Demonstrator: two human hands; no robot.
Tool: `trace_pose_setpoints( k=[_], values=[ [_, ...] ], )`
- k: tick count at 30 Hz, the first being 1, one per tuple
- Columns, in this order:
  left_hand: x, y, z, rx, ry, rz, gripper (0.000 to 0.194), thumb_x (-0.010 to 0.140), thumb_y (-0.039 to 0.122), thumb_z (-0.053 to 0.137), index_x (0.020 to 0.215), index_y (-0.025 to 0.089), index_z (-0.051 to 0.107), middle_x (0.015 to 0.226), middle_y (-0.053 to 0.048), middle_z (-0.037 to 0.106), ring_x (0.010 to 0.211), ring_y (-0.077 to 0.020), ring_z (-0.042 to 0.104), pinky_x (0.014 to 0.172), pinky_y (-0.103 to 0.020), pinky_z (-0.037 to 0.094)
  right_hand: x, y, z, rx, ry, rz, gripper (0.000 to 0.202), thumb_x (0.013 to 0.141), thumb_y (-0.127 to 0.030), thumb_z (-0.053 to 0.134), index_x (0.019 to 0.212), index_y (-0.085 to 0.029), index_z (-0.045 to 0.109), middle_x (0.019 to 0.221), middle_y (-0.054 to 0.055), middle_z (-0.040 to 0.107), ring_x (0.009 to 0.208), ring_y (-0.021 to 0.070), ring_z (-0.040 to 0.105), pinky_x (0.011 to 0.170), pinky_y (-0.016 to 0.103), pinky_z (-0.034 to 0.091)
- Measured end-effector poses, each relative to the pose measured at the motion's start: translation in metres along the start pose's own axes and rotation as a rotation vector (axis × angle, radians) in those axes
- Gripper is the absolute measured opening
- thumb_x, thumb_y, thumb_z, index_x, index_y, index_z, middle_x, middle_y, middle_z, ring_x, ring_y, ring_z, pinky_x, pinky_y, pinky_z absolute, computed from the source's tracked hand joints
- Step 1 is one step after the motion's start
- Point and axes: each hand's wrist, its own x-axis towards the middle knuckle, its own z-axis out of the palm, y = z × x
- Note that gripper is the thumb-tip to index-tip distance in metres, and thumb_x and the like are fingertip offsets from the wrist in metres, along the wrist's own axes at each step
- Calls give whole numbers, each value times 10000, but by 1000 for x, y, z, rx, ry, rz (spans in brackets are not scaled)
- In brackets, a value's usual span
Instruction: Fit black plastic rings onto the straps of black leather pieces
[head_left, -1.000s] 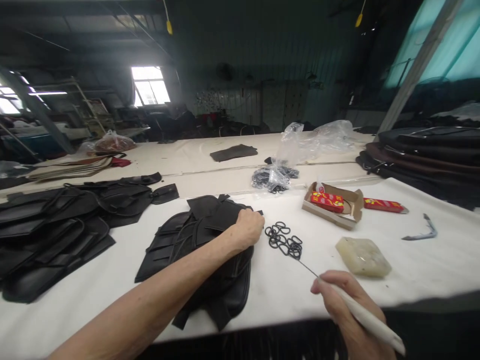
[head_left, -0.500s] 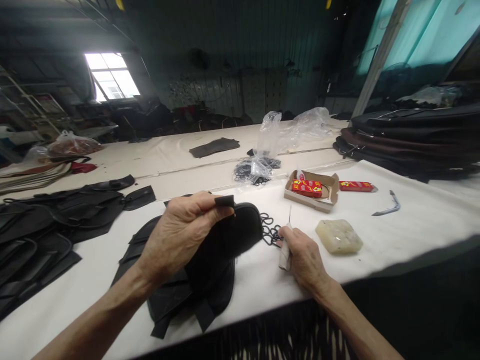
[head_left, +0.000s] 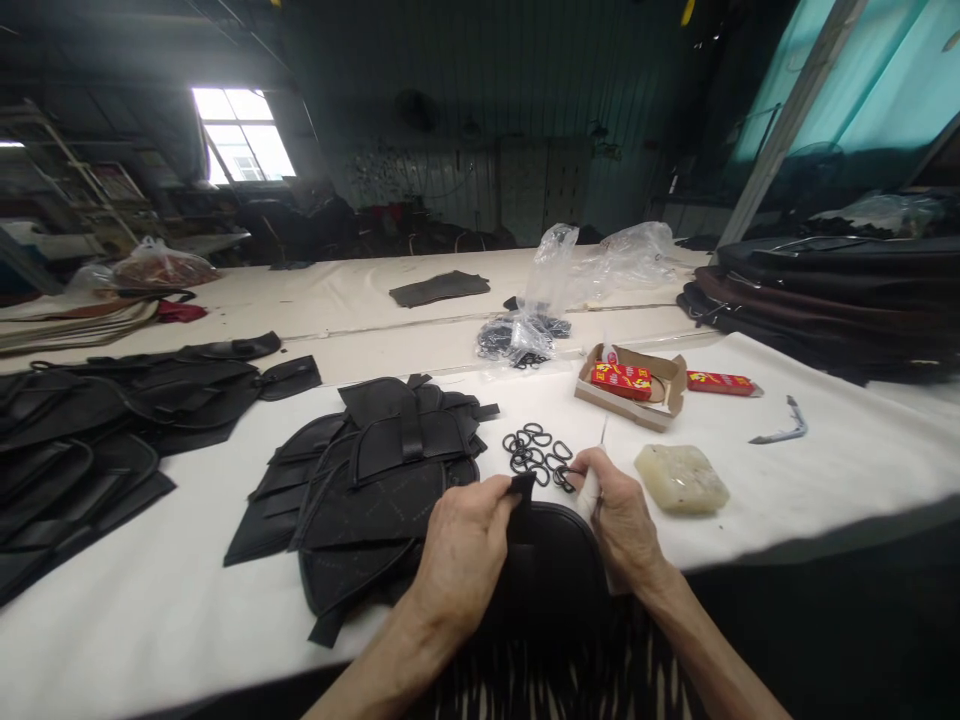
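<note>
My left hand [head_left: 466, 545] is closed, pinching the short strap tab [head_left: 523, 484] of a black bag piece [head_left: 559, 560] with a rounded, piped edge. The piece hangs at the table's front edge, partly hidden by both hands. In my right hand [head_left: 622, 515] is an awl-like tool [head_left: 590, 488] with a white wrapped handle and a thin metal tip pointing up. The same hand's fingertips touch black D-rings at the edge of a small pile of D-rings [head_left: 534, 455]; whether one is gripped I cannot tell. Similar black bag pieces [head_left: 390, 500] lie stacked left of my hands.
Right of my right hand sits a yellowish translucent block [head_left: 681, 480]. Behind it are a cardboard box [head_left: 634, 412] with a red packet, another red packet [head_left: 724, 384] and a grey angled tool [head_left: 784, 425]. Plastic bags [head_left: 555, 270], black pieces [head_left: 97, 410] and a dark stack [head_left: 832, 310] surround the area.
My left hand has moved right and down with the black bag piece, away from the stack and close to my right hand. My right hand has reached the D-rings, still holding the tool.
</note>
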Motion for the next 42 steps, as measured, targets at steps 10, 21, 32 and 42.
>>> trace_pose_setpoints(
  k=[10,21,32,42],
  values=[
    [22,-9,19,-684,-207,-322,163,785,283,443,677,170,491,488,11,567,476,-131,588,514,-225,444,10,14,-37,-54,231,16,141,851,-310,509,749,-212,514,503,-38,524,490,140,494,522,235,394],
    [13,2,37,-511,-275,-255,272,728,242,493,463,183,472,339,45,450,358,-102,429,417,-213,294,2,-24,-17,-42,114,-139,99,857,-218,490,764,-200,520,629,-24,534,558,121,488,533,216,390],
    [14,-6,43,-621,-334,-346,181,757,224,420,579,203,440,292,77,381,254,-100,397,292,-171,289,-15,-16,-2,18,132,-306,146,851,-119,452,909,-204,555,869,59,627,754,170,584,649,269,474],
    [10,-14,51,-625,-255,-249,200,769,292,443,603,186,478,463,44,471,399,-104,448,383,-203,321,-13,-21,2,-210,184,-548,233,885,-45,393,1011,-152,557,848,111,684,746,198,641,634,292,514]
  ],
)
